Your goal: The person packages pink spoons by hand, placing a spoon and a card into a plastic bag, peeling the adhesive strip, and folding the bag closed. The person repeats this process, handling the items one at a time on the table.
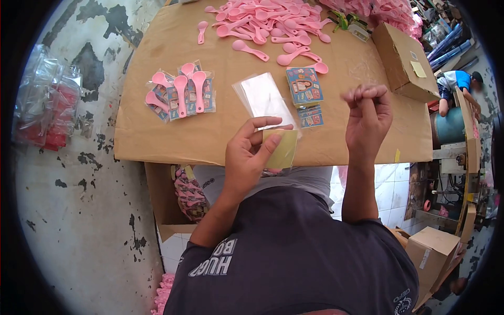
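Note:
My left hand (247, 157) pinches a yellowish card (281, 149) between thumb and fingers at the table's near edge. The card looks glossy, as if in clear plastic, and a bit of pink shows under it. My right hand (369, 115) is raised over the right side of the table, its fingers curled together; whether anything is in them I cannot make out. Between the hands lie a stack of clear plastic bags (265, 97) and a stack of blue printed cards (304, 86). Several pink spoons (181, 92) in bags with blue cards lie to the left.
A big heap of loose pink spoons (268, 21) covers the far side of the brown table (220, 139). A cardboard box (401, 63) stands at the right edge. Another person (455, 86) works farther right. Plastic bags (52, 105) lie at far left.

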`<state>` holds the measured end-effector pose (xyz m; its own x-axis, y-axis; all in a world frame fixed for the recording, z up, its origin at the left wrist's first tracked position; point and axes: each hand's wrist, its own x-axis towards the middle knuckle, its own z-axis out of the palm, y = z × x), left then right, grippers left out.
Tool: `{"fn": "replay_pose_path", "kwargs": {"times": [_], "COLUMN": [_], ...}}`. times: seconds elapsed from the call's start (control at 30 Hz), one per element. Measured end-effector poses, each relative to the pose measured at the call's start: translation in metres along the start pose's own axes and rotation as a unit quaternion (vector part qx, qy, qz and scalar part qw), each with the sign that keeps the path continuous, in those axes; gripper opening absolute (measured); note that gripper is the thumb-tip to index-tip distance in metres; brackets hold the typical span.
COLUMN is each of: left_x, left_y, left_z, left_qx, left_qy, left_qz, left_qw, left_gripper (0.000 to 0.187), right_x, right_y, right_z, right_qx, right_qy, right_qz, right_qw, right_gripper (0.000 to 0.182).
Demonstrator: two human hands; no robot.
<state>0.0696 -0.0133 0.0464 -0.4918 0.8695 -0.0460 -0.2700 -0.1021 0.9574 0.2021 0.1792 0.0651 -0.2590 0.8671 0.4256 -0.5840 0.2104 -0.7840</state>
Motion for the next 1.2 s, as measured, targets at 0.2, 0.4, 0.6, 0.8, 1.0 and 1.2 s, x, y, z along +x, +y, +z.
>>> {"fn": "replay_pose_path", "kwargs": {"times": [0.2,0.4,0.6,0.8,1.0,1.2], "left_x": [0.003,0.004,0.006,0.012,0.013,0.015], "left_y": [-0.003,-0.009,-0.006,-0.004,-0.001,-0.004], "left_z": [-0.008,-0.010,-0.007,-0.004,-0.011,-0.019], "left_qx": [-0.065,-0.069,-0.061,0.075,0.000,-0.089], "left_qy": [0.019,0.025,0.031,0.069,0.074,0.024], "left_qz": [0.037,0.047,0.030,0.147,0.129,0.084], "left_qw": [0.997,0.996,0.997,0.984,0.989,0.992], "left_gripper": [0.023,0.022,0.025,0.024,0.023,0.036], "right_x": [-0.034,-0.057,-0.047,-0.049,-0.051,-0.048], "right_y": [0.004,0.012,0.008,0.011,0.006,0.000], "right_z": [-0.009,0.018,0.011,0.005,0.004,0.009], "right_qx": [0.046,-0.131,-0.100,-0.109,-0.129,-0.150], "right_qy": [-0.150,-0.227,-0.254,-0.272,-0.287,-0.295], "right_qz": [0.173,0.211,0.280,0.293,0.284,0.266], "right_qw": [0.972,0.942,0.920,0.910,0.906,0.905], "right_gripper": [0.007,0.013,0.016,0.012,0.013,0.014]}}
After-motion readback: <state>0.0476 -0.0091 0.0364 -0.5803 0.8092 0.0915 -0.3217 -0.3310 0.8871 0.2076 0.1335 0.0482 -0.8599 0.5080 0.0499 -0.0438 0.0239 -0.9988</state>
